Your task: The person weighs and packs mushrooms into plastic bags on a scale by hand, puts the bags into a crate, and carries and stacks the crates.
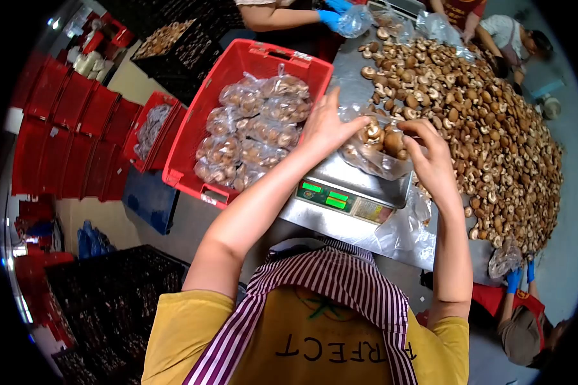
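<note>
A clear plastic bag of mushrooms (pixel 380 151) rests on the metal scale (pixel 345 199), whose green digits are lit. My left hand (pixel 327 125) is at the bag's left side, fingers spread, the thumb reaching to its opening. At the right side of the opening, my right hand (pixel 430 154) has its fingers curled close to the plastic and a mushroom; whether they grip anything is unclear. Left of the scale stands a red crate (pixel 196 119) holding several filled bags (pixel 260 138). A large heap of loose mushrooms (pixel 488 122) spreads over the table to the right.
Blue-gloved hands of a co-worker (pixel 331 18) hold a bag at the top. Another person in blue gloves (pixel 514 280) is at the lower right. More people stand at the upper right. Stacked red crates (pixel 64 138) and black crates (pixel 115 308) are on the left.
</note>
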A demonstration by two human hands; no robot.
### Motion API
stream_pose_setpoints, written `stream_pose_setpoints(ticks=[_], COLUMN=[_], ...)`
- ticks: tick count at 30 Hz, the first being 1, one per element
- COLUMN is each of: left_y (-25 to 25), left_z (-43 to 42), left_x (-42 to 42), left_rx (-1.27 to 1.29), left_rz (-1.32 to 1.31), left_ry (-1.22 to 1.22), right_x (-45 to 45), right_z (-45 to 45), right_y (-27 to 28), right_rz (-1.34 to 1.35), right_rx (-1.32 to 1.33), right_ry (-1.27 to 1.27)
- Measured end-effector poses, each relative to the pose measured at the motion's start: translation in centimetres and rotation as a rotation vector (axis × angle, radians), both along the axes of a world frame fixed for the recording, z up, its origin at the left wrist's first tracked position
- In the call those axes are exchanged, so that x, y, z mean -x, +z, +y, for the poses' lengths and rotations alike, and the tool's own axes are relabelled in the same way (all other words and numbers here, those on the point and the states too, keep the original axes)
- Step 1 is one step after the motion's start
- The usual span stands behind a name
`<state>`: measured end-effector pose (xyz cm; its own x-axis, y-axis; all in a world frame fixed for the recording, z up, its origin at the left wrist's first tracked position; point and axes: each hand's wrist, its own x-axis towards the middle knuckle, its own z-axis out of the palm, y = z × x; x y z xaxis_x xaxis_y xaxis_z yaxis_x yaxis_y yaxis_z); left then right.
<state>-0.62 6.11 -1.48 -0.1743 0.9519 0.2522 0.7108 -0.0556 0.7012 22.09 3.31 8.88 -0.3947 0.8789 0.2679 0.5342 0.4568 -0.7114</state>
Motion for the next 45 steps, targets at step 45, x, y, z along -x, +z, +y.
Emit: stream_pose_setpoints(ticks=[45], left_y=[1.7], left_z=[-4.9], left_x=[-1.7], left_rx=[0.141], left_rz=[-0.911], left_ry=[-0.3], right_x=[3.7], right_z=[2.5], right_y=[-11.4], right_rz=[-0.631], right_rx=[-0.098], right_ry=[-0.047])
